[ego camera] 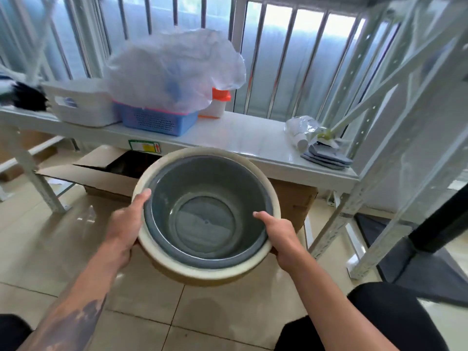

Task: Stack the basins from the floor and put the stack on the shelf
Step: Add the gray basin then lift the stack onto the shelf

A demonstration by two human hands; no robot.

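Two nested basins, a grey basin (205, 211) inside a cream basin (202, 269), are held at frame centre, left hand (126, 224) and right hand (281, 234) fingers clamped on opposite rims, below the white shelf (240, 138).

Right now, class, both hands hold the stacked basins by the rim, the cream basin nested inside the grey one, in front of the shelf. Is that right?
Not quite. The head view shows the grey basin nested inside the cream basin. The rest stands: left hand and right hand grip the rim, in front of the shelf.

White shelf (243, 134) with baskets (157, 121), bottle (219, 102), folded cloths (326, 157).
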